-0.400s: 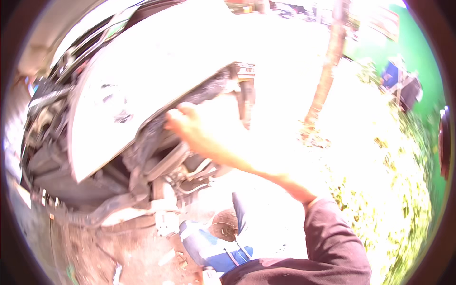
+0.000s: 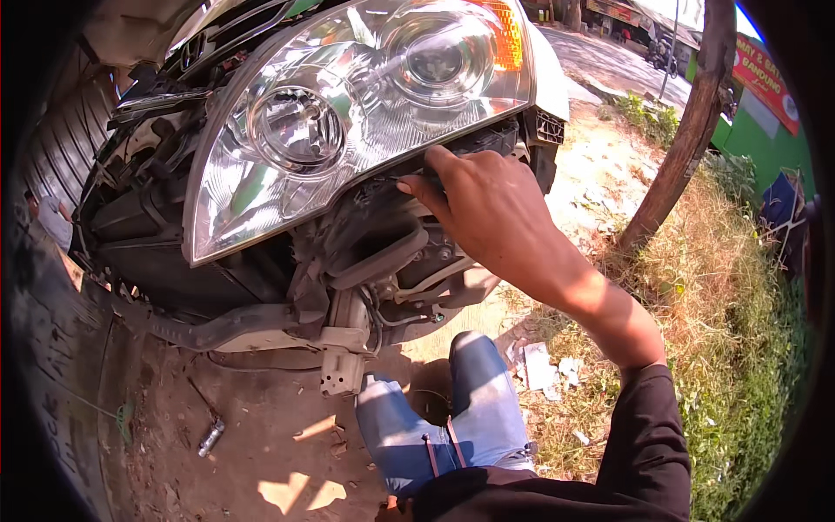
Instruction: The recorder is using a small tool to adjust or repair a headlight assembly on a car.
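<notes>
Headlight, one, at the front corner of one car; round lamps, two; amber section, one; front toward the camera, long axis lower left to upper right. Right hand at its lower edge, left hand barely showing; neither's grip can be told.

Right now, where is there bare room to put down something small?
The barest patch is the dirt ground, between the silver cylinder and the jeans, below the front beam. It is crowded around the right hand, under the headlight, and right of the jeans, with paper scraps and grass.
</notes>
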Demonstrator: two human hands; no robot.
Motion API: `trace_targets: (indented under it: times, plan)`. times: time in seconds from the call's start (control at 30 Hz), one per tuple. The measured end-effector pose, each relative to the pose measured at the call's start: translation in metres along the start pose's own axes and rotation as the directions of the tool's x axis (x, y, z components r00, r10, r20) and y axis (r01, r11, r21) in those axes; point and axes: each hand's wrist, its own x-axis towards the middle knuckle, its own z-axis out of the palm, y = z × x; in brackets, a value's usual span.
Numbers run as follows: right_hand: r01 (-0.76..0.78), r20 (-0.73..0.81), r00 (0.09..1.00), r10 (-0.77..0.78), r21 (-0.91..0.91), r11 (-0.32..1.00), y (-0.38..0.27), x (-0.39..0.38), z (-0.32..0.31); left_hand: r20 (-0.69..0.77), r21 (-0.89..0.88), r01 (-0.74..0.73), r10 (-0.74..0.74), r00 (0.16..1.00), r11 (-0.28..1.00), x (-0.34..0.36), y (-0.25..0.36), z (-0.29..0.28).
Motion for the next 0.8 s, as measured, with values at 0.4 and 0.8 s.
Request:
trace_targets:
  times: [0.4, 0.8]
  plan:
    - [0.023, -0.279, 0.96, 0.005, 0.096, 0.995, 0.008, -0.014, 0.056, -0.785, -0.045, -0.629, 0.362, 0.503, 0.776, 0.088, -0.048, 0.054]
    - [0.245, -0.387, 0.901, -0.196, 0.082, 0.966, 0.047, -0.008, 0.074, -0.776, -0.092, -0.477, 0.238, 0.584, 0.874, 0.028, 0.02, 0.037]
